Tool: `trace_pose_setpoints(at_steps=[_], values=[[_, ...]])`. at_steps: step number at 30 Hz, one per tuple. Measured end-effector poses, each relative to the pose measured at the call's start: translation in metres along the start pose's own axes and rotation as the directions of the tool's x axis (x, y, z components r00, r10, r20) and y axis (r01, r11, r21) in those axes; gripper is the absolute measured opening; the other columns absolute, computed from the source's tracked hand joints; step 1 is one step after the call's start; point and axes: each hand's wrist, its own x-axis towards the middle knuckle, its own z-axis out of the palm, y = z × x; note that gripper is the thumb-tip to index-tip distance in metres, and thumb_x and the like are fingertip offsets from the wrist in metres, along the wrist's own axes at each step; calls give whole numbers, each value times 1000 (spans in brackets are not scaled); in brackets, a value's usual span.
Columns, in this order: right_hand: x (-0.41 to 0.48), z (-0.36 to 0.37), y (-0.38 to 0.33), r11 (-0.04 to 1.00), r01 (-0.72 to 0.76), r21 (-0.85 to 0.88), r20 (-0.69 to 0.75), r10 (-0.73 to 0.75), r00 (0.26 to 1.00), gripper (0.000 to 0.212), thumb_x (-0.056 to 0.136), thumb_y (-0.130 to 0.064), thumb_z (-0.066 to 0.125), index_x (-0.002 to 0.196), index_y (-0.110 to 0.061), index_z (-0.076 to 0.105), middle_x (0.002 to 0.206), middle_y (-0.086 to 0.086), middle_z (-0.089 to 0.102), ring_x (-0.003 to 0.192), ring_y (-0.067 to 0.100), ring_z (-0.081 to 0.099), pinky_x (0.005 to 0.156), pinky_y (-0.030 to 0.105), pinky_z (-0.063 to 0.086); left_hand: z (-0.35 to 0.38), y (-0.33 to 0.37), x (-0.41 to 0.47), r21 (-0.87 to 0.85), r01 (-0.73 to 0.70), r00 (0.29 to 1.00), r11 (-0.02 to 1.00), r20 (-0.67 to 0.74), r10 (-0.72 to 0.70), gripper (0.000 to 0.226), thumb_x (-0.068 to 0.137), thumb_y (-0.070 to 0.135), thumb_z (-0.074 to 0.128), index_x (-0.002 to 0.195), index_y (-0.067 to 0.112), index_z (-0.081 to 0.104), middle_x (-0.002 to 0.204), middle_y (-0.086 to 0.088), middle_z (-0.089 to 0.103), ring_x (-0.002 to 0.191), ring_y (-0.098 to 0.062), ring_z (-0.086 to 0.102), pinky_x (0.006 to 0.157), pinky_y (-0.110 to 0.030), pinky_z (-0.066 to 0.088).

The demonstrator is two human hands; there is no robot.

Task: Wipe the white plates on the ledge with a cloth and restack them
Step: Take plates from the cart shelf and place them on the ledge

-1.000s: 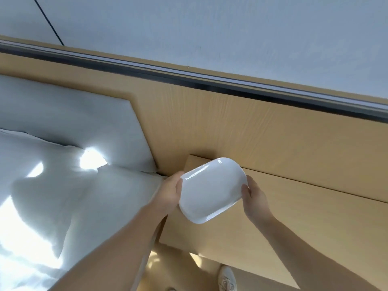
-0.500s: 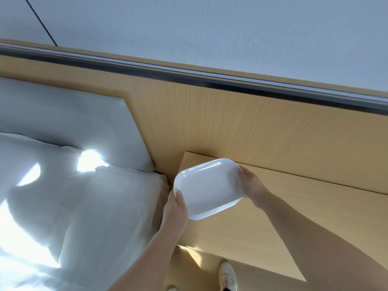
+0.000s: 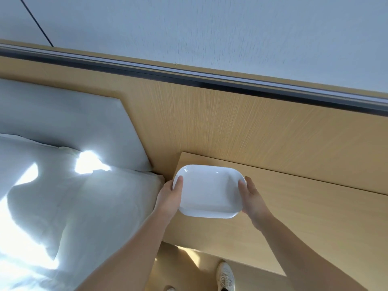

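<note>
left hand (image 3: pixel 170 198) and right hand (image 3: pixel 253 198) hold the plate (image 3: pixel 210 192) level between them, fingers (image 3: pixel 179 182) clamped on opposite rims; ledge (image 3: pixel 304 223) just beneath, probably for setting down

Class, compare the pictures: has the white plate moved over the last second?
Yes. The white plate has turned from a slant to level, but stays over the left end of the wooden ledge.
</note>
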Motion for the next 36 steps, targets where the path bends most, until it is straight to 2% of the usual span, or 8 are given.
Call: trace_pose_setpoints(at_steps=[5,8,11,20,25,30,33,36], values=[[5,11,-11,1000,-14,28,-70,16,997,97,78,-72,60,154,-28,18,144,-5,42,132,21,44,110,42,37,11,14,2,-39,0,997,999,-72,-2,59,74,70,57,119,33,55,104,17,62,94,-4,58,77,-28,46],[5,14,-8,999,12,43,-102,-8,995,97,63,-79,68,141,-30,40,130,-10,58,115,17,59,100,42,48,16,15,2,0,-3,991,1000,-133,3,62,68,67,67,118,33,56,101,16,63,91,-4,59,74,-28,45],[8,14,-4,999,7,46,-101,-2,995,67,67,-65,75,122,-32,55,104,-13,67,98,13,65,88,40,54,17,14,3,-10,20,989,1000,-148,-21,55,67,60,74,111,29,60,96,14,65,91,-8,61,74,-30,47],[7,17,-6,999,-14,43,-151,20,988,60,76,-45,78,127,-25,54,101,-13,65,94,14,64,82,34,52,19,15,2,-69,-5,987,998,-160,-6,49,62,56,77,101,31,62,93,12,66,89,-10,63,73,-31,51],[4,18,-13,995,-37,87,-198,53,979,61,72,-46,82,123,-28,53,102,-14,64,94,9,63,80,32,52,18,19,16,-66,-3,996,998,-94,-3,68,50,64,76,109,32,62,97,13,68,90,-11,65,80,-40,56],[-9,14,-18,982,-15,187,-303,72,950,60,72,-37,83,123,-25,55,105,-10,66,95,11,65,82,33,54,18,37,23,-10,-54,999,999,5,54,43,64,49,80,95,33,55,96,7,64,87,-11,62,74,-32,52],[-24,7,-20,969,-1,248,-382,99,919,68,63,-44,83,123,-27,55,104,-12,67,94,10,66,83,35,55,23,53,21,61,-135,987,989,95,129,60,62,55,77,109,24,55,97,8,63,88,-11,61,74,-32,52],[-44,-4,-17,958,14,287,-478,131,868,69,57,-49,76,120,-31,54,101,-15,66,93,8,65,83,36,55,36,68,15,105,-208,960,973,212,182,52,68,51,76,107,27,51,95,12,60,86,-6,58,75,-33,52]])
